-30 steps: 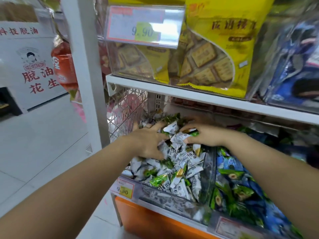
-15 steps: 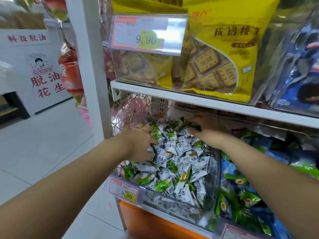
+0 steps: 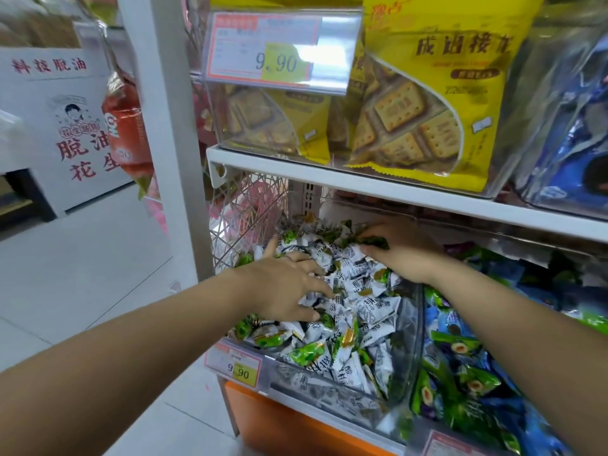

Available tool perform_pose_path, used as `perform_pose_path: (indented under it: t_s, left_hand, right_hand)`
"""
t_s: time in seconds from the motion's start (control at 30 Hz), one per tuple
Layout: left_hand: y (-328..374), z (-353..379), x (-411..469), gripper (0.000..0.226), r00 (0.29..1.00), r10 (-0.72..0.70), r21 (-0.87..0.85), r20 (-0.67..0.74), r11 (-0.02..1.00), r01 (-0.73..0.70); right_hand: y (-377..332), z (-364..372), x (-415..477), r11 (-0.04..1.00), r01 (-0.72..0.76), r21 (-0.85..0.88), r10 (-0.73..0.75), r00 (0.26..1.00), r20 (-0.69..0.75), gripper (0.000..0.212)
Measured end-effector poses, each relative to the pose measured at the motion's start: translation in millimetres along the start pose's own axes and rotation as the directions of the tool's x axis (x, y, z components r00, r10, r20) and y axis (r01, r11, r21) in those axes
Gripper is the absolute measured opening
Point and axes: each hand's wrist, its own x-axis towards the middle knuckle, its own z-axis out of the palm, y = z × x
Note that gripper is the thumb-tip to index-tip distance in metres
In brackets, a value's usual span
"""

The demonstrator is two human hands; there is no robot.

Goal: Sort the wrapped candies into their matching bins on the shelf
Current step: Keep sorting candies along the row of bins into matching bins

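White floor tiles stretch away on the left of a shop aisle, past a white sign with red characters and a red packet hanging beside the shelf's white upright. On the upper shelf board stand yellow cracker bags behind clear plastic, with a price tag reading 9.90 in front of them.

Below that board, a clear bin is heaped with white-and-green candies; a wire mesh panel closes its left side. A smaller price tag, also 9.90, sits at its front left corner, above an orange panel. Just to the right of the bin lie blue-and-green candies, heaped in their own space.

Both hands reach into the clear bin. The left hand lies palm down on the heap with its fingers spread and straight, touching the wrappers and gripping nothing. The right hand is deeper in, near the back of the heap under the upper board, and its fingertips pinch a dark green candy that sits among the white-and-green ones.
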Motion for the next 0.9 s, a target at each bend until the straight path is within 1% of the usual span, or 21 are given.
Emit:
perform_pose_path:
  t_s: [0.17,0.33,0.57,0.67,0.73,0.8,0.87,0.9]
  left_hand:
    - [-11,3,-11,0.047,0.994,-0.005,0.038,-0.108,0.999,0.009]
    - [-24,3,-22,0.054,0.976,-0.087,-0.094,-0.199,0.993,0.070]
    - [-25,6,-27,0.058,0.965,-0.145,-0.156,-0.216,0.981,0.113]
    - [-22,9,-30,0.063,0.952,-0.203,-0.181,-0.227,0.970,0.164]
    - [-19,14,-32,0.065,0.937,-0.230,-0.205,-0.262,0.962,0.179]
    - [-17,20,-32,0.065,0.917,-0.250,-0.233,-0.310,0.955,0.181]
    - [-17,26,-30,0.066,0.901,-0.258,-0.265,-0.350,0.949,0.168]
    - [-17,30,-29,0.066,0.894,-0.256,-0.281,-0.367,0.947,0.156]
  right_hand:
    - [3,1,1,1.000,0.013,0.017,-0.013,1.000,0.017,0.029]
    - [3,0,1,0.999,0.016,0.029,-0.017,1.000,0.025,0.029]
    - [1,-1,-1,1.000,0.011,-0.008,-0.011,0.999,0.036,0.031]
    - [0,-5,0,0.999,0.024,-0.028,-0.021,0.994,0.105,0.026]
    - [-5,-13,3,1.000,0.010,0.021,-0.013,0.987,0.163,0.022]
    - [-12,-16,12,0.998,0.016,0.062,-0.025,0.988,0.152,0.027]
    - [-21,-12,28,0.996,0.049,0.079,-0.058,0.991,0.120,0.042]
    - [-27,-8,36,0.995,0.063,0.074,-0.072,0.989,0.128,0.049]
